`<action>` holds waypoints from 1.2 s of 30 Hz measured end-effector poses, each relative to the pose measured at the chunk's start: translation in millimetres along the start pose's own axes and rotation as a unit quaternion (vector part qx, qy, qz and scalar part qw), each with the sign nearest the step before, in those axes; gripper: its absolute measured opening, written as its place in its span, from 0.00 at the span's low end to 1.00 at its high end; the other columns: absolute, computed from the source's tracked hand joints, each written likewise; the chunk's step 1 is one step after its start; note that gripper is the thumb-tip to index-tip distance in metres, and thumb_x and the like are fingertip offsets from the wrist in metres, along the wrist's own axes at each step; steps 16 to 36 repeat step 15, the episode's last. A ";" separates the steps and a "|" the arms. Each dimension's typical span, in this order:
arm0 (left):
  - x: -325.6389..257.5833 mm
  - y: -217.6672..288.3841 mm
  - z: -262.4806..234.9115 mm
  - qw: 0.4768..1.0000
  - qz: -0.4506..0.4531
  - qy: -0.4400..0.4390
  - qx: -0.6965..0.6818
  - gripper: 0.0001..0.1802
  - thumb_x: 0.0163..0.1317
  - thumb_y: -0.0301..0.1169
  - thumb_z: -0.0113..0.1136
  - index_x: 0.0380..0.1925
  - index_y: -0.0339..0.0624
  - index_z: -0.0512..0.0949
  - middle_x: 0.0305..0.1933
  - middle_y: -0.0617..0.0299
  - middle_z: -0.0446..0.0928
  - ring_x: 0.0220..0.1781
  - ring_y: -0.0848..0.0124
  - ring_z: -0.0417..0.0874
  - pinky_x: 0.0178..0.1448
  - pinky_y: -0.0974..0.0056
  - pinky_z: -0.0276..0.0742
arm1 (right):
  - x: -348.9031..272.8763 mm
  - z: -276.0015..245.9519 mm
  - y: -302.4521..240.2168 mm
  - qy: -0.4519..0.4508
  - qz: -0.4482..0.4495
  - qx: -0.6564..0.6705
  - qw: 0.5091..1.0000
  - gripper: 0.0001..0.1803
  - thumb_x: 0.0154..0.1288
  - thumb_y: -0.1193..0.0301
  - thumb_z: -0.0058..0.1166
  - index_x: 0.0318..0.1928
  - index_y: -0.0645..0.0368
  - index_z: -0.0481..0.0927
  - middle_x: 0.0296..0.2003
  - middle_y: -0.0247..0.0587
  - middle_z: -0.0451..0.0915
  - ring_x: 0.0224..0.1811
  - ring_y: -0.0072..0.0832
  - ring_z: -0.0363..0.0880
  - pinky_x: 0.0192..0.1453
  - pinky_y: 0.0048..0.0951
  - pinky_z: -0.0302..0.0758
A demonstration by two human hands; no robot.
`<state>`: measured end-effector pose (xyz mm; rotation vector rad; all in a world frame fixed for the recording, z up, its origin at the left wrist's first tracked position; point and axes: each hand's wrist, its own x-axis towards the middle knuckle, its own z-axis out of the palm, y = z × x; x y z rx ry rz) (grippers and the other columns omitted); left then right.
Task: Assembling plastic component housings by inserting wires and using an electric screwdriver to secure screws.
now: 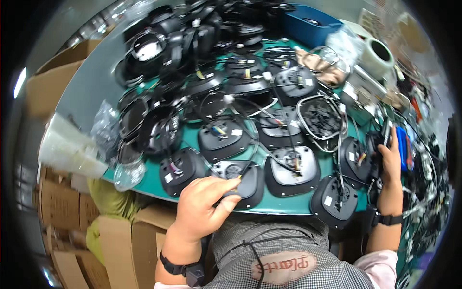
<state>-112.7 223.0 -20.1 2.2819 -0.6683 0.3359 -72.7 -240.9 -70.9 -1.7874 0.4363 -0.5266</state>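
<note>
My left hand is closed in a pinch over a black rounded housing with a grey inner plate, at the table's front edge. Thin wires with a yellow bit come out between thumb and forefinger. On the far right, my right hand is curled around a dark object that I cannot make out, its lower part hidden by the fingers. Beside that hand stands a blue thing. More such housings lie about, among them one with a silver plate and one at the front right.
Black housings and cables pile up at the back of the green table. A blue bin and a white roll stand at the back right. Tangled cables crowd the right side. Cardboard boxes stand at lower left.
</note>
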 end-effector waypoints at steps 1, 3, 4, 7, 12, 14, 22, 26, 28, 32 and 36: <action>-2.3 0.1 -6.3 1.000 -0.004 0.003 0.003 0.14 0.49 0.29 0.63 0.38 0.38 0.80 0.31 0.57 0.81 0.31 0.63 0.80 0.37 0.64 0.74 | 1.3 -0.4 3.1 0.001 -0.016 -0.015 1.000 0.42 0.50 0.82 0.45 0.69 0.57 0.52 0.50 0.39 0.72 0.33 0.22 0.73 0.36 0.19 0.71; -10.4 -8.8 -12.3 1.000 -0.021 0.021 0.006 0.14 0.50 0.29 0.63 0.38 0.38 0.80 0.31 0.57 0.81 0.31 0.63 0.80 0.37 0.64 0.74 | 7.3 -2.4 11.0 -0.048 -0.009 -0.018 0.999 0.41 0.51 0.83 0.44 0.69 0.54 0.53 0.49 0.36 0.73 0.33 0.16 0.70 0.36 0.16 0.68; -13.1 -12.6 -15.2 0.999 -0.024 0.028 -0.002 0.14 0.50 0.29 0.63 0.38 0.37 0.80 0.31 0.57 0.80 0.31 0.63 0.80 0.36 0.65 0.74 | 10.3 -3.3 14.3 -0.057 -0.011 -0.015 0.998 0.41 0.51 0.84 0.44 0.69 0.55 0.53 0.49 0.36 0.72 0.33 0.16 0.69 0.36 0.16 0.67; -17.1 -23.3 -23.3 0.998 -0.032 0.047 0.007 0.14 0.51 0.29 0.63 0.39 0.37 0.80 0.30 0.57 0.80 0.30 0.64 0.80 0.35 0.65 0.74 | 13.2 4.3 19.4 -0.046 -0.063 -0.013 0.997 0.39 0.52 0.85 0.43 0.68 0.58 0.55 0.53 0.37 0.70 0.38 0.17 0.69 0.42 0.16 0.66; -26.6 -39.3 -32.7 0.996 -0.044 0.083 0.002 0.14 0.51 0.31 0.62 0.38 0.40 0.79 0.30 0.57 0.80 0.30 0.62 0.80 0.35 0.62 0.74 | 19.0 -2.5 31.9 -0.059 -0.129 -0.202 0.969 0.34 0.53 0.84 0.43 0.64 0.63 0.62 0.60 0.43 0.67 0.58 0.27 0.68 0.62 0.23 0.61; -34.0 -44.9 -38.7 0.994 -0.053 0.093 0.008 0.14 0.51 0.32 0.63 0.39 0.40 0.79 0.30 0.57 0.80 0.30 0.62 0.80 0.35 0.63 0.75 | 21.5 -1.1 33.7 -0.081 -0.130 -0.219 0.964 0.32 0.53 0.84 0.44 0.63 0.64 0.65 0.61 0.47 0.67 0.65 0.33 0.63 0.69 0.28 0.54; -36.1 -48.0 -40.4 0.993 -0.057 0.099 0.012 0.15 0.51 0.32 0.63 0.39 0.40 0.79 0.30 0.57 0.80 0.31 0.63 0.81 0.36 0.63 0.75 | 26.0 -2.7 37.9 -0.086 -0.128 -0.223 0.963 0.32 0.53 0.84 0.44 0.63 0.63 0.64 0.61 0.47 0.67 0.65 0.32 0.63 0.68 0.28 0.55; -36.1 -48.0 -40.4 0.993 -0.057 0.099 0.012 0.15 0.51 0.32 0.63 0.39 0.40 0.79 0.30 0.57 0.80 0.31 0.63 0.81 0.36 0.63 0.75 | 26.0 -2.7 37.9 -0.086 -0.128 -0.223 0.963 0.32 0.53 0.84 0.44 0.63 0.63 0.64 0.61 0.47 0.67 0.65 0.32 0.63 0.68 0.28 0.55; -36.1 -48.0 -40.4 0.993 -0.057 0.099 0.012 0.15 0.51 0.32 0.63 0.39 0.40 0.79 0.30 0.57 0.80 0.31 0.63 0.81 0.36 0.63 0.75 | 26.0 -2.7 37.9 -0.086 -0.128 -0.223 0.963 0.32 0.53 0.84 0.44 0.63 0.63 0.64 0.61 0.47 0.67 0.65 0.32 0.63 0.68 0.28 0.55; -36.1 -48.0 -40.4 0.993 -0.057 0.099 0.012 0.15 0.51 0.32 0.63 0.39 0.40 0.79 0.30 0.57 0.80 0.31 0.63 0.81 0.36 0.63 0.75 | 26.0 -2.7 37.9 -0.086 -0.128 -0.223 0.963 0.32 0.53 0.84 0.44 0.63 0.63 0.64 0.61 0.47 0.67 0.65 0.32 0.63 0.68 0.28 0.55; -36.1 -48.0 -40.4 0.993 -0.057 0.099 0.012 0.15 0.51 0.32 0.63 0.39 0.40 0.79 0.30 0.57 0.80 0.31 0.63 0.81 0.36 0.63 0.75 | 26.0 -2.7 37.9 -0.086 -0.128 -0.223 0.963 0.32 0.53 0.84 0.44 0.63 0.63 0.64 0.61 0.47 0.67 0.65 0.32 0.63 0.68 0.28 0.55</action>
